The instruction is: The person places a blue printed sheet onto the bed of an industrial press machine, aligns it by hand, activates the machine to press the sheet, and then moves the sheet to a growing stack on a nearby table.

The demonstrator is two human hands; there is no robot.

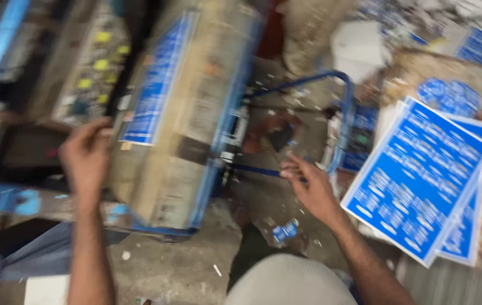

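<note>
The picture is blurred by motion. The left hand (85,155) rests against the left edge of a worn, board-topped press (187,107) with a blue frame, fingers curled loosely at the edge; whether they clamp it I cannot tell. A blue printed sheet (159,79) lies on top of the press, just right of that hand. The right hand (309,186) reaches to the right side of the machine, its grip pressed together around a thin blue metal bar (258,169) that runs out from the frame to a curved blue handle (345,113). Right of this hand, close by, sits a stack of blue printed sheets (422,175) with white edges. Scraps of blue paper (285,231) lie on the dirty concrete floor (184,265) below
</note>
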